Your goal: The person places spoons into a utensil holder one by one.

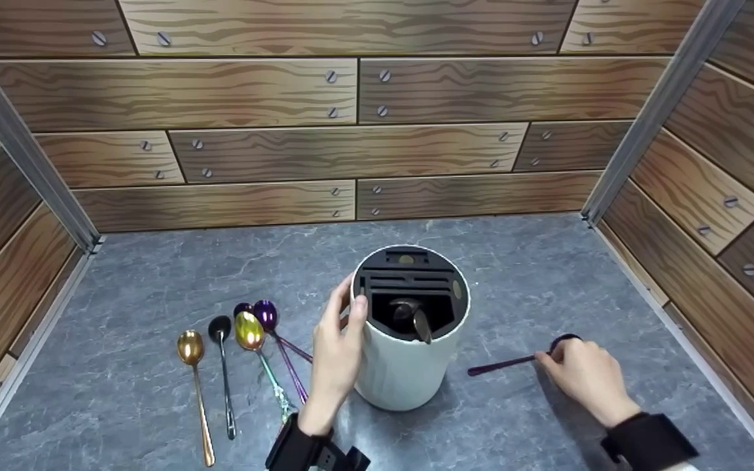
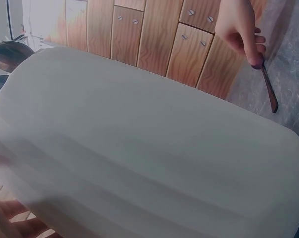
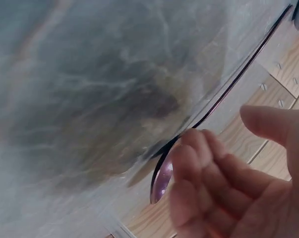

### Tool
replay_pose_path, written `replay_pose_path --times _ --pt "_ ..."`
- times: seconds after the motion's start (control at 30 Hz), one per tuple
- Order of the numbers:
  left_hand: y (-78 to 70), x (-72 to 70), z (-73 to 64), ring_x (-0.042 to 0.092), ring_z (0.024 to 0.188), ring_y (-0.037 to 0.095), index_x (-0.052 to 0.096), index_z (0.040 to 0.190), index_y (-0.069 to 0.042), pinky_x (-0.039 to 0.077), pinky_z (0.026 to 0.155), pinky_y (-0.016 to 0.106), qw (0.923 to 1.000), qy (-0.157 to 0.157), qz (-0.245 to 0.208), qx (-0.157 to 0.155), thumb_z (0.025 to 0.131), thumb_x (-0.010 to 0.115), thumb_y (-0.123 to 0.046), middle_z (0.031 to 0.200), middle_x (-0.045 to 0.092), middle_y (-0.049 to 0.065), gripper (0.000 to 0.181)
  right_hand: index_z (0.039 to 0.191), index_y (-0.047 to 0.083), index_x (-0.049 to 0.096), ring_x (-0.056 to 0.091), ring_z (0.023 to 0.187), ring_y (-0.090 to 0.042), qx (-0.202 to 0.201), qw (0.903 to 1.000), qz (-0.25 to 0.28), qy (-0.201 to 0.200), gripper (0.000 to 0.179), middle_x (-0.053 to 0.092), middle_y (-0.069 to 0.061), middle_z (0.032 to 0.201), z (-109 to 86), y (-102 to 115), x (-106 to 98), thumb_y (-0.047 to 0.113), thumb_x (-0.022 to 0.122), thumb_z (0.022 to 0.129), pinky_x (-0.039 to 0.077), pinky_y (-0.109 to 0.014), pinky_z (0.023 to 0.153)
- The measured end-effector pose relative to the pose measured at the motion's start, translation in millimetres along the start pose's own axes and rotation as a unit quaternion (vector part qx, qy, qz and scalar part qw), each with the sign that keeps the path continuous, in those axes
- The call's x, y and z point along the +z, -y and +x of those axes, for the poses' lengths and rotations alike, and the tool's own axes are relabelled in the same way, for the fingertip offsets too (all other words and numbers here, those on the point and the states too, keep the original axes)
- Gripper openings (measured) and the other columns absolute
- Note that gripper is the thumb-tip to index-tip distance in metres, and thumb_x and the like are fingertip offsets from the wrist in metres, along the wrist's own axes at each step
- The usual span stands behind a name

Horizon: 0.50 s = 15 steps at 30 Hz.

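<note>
A white cylindrical utensil holder (image 1: 403, 373) with a black slotted insert (image 1: 410, 278) stands in the middle of the table. My left hand (image 1: 340, 350) holds its left side near the rim, thumb toward the front. Dark spoon bowls (image 1: 421, 325) show in the insert's large opening; the left wrist view catches a spoon bowl (image 2: 10, 54) past the rim. On the right, a purple spoon (image 1: 501, 366) lies with its handle toward the holder. My right hand (image 1: 583, 376) is at its bowl; in the right wrist view the fingers touch the bowl (image 3: 163, 181) while the thumb stands apart.
Left of the holder lie a gold spoon (image 1: 190, 347), a black spoon (image 1: 220, 327), a yellow-green spoon (image 1: 249, 330) and purple spoons (image 1: 266, 315), some crossing behind my left wrist. Wood-patterned walls (image 1: 351, 154) bound the grey table (image 1: 154, 281) at the back and sides.
</note>
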<state>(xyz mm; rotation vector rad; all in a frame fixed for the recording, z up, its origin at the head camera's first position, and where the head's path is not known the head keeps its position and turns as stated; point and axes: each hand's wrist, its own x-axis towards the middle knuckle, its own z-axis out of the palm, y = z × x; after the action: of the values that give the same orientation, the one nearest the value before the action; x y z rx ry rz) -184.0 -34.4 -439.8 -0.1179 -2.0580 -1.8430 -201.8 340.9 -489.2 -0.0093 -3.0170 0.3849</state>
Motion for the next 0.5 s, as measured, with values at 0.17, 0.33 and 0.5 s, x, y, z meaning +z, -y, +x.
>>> replay_pose_path --times 0.17,0.33,0.5 --pt "0.3 -0.9 1.3 0.06 0.14 0.035 0.056 0.15 -0.007 0.053 0.115 0.054 1.0 0.0 -0.001 0.001 0.11 0.054 -0.022 0.146 0.066 0.017 0.043 0.056 0.01 0.055 0.066 0.058 -0.036 0.025 0.999 -0.037 0.004 0.054 0.066 -0.019 0.065 11.6 8 5 0.046 0.074 0.093 0.051 -0.051 0.052" --pt "1.4 -0.4 0.4 0.06 0.14 0.036 0.055 0.151 -0.007 0.053 0.115 0.053 1.0 0.002 0.001 -0.004 0.11 0.053 -0.023 0.148 0.065 0.017 0.044 0.06 0.004 0.054 0.068 0.063 -0.045 0.024 0.9981 -0.054 -0.019 0.053 0.068 -0.03 0.072 22.0 14 10 0.041 0.078 0.089 0.055 -0.056 0.055" --pt "1.4 -0.2 0.2 0.059 0.142 0.036 0.054 0.152 -0.007 0.052 0.116 0.052 1.0 0.003 0.001 -0.008 0.11 0.053 -0.024 0.149 0.063 0.018 0.045 0.073 -0.004 0.063 0.07 0.077 -0.054 0.033 0.9985 -0.043 0.005 0.045 0.071 -0.037 0.086 35.6 17 8 0.035 0.08 0.087 0.057 -0.061 0.063"
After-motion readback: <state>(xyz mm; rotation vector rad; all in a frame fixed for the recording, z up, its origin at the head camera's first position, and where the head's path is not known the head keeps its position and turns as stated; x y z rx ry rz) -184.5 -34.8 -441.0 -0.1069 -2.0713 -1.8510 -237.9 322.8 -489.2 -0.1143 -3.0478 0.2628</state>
